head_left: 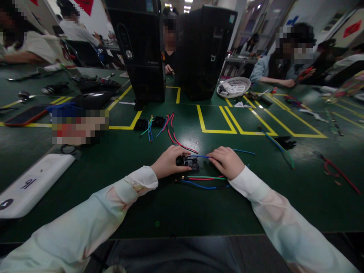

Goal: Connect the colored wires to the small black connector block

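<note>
My left hand grips a small black plastic housing between thumb and fingers, just above the green table. A blue wire runs from the housing to my right hand, whose fingers are pinched on it. The wire's far end appears to come out beyond the right hand. Below the hands lie a green wire, a red wire alongside it and another blue wire, with brass-coloured terminals at their left ends. Red wires lie on the table behind the left hand.
Two black computer towers stand at the back. Behind my hands are small black parts with wires. A white basket sits at back right, a white device at left. Other people sit around the tables. Yellow tape marks the surface.
</note>
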The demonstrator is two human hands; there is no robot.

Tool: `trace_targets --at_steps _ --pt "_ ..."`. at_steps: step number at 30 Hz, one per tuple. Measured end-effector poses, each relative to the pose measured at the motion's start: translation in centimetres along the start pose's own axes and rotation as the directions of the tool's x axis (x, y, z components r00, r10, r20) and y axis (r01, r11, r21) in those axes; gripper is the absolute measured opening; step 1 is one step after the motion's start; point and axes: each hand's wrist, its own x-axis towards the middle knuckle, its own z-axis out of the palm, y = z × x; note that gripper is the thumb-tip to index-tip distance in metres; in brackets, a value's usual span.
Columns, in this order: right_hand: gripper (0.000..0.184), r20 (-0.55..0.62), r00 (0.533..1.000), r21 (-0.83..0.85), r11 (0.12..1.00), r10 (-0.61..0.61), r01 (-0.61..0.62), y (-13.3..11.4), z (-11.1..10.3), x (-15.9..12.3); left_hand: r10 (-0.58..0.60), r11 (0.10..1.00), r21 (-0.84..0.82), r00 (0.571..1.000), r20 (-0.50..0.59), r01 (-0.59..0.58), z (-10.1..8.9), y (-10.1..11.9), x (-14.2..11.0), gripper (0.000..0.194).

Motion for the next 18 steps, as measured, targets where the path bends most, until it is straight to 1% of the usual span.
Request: trace_targets --at_steps 5,9,14,18 --pt "0.024 0.022 1.0 0.021 1.0 -0.009 0.009 0.0 -0.2 0.0 -0.018 1.0 -0.017 1.0 -0.008 0.018 0.0 0.0 0.0 0.04" --pt "0.026 0.027 0.999 0.032 0.999 -0.034 0.033 -0.2 0.1 0.1 -0.032 0.999 -0.022 0.999 0.018 0.032 0.0 0.1 0.2 0.041" --pt "0.026 -0.009 0.999 0.061 0.997 -0.038 0.039 -0.3 0.7 0.2 -0.035 0.999 -0.036 0.999 0.031 0.036 0.0 0.1 0.2 0.041" --pt "0.028 -0.037 0.995 0.11 0.989 -0.091 0.094 -0.4 1.0 0.2 -0.065 0.998 -0.025 0.998 0.0 0.065 0.1 0.1 0.2 0.04"
